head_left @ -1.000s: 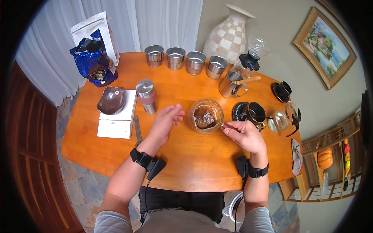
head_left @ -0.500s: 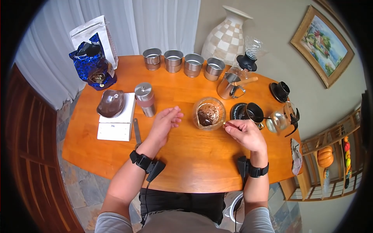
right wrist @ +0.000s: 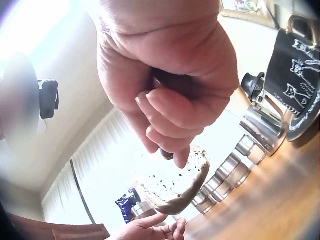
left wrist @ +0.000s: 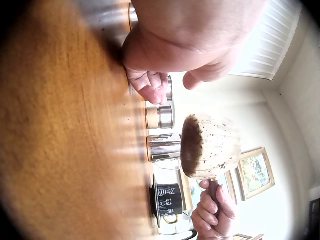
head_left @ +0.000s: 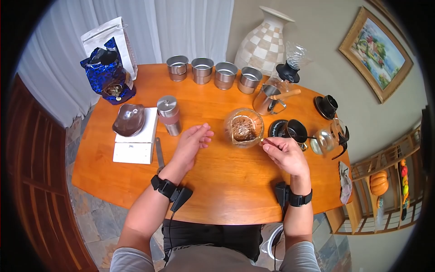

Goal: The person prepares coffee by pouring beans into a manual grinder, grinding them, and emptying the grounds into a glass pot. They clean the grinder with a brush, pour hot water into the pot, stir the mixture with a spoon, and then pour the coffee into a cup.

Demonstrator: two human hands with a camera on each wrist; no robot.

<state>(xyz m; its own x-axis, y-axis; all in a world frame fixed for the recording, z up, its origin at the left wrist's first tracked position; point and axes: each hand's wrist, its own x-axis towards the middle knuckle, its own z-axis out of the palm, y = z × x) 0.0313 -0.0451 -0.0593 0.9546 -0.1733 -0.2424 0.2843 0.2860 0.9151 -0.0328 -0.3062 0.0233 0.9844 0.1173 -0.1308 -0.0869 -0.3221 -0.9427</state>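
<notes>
My right hand (head_left: 288,157) grips the brown side handle (left wrist: 214,192) of a round glass pot (head_left: 232,119), its fingers curled round it. The pot hangs above the table, tilted, with a dark brown mass (head_left: 243,128) inside and brown specks scattered over its glass wall. To the pot's left, my left hand (head_left: 194,141) hovers apart from it, fingers loosely bent and holding nothing. In the left wrist view the pot is seen from the side, with the brown mass against its lower wall. My right fingers cover most of the handle in the right wrist view.
A hand grinder (head_left: 169,116), a brown dish (head_left: 129,120) and a white scale (head_left: 134,152) stand to the left. Several metal cups (head_left: 202,72) line the back. A steel pitcher (head_left: 264,103), a black cup (head_left: 297,130) and a glass carafe (head_left: 324,141) stand to the right.
The glass pot has moved slightly away from me and changed its tilt, and the brown mass inside has shifted and spread. My left hand has barely moved.
</notes>
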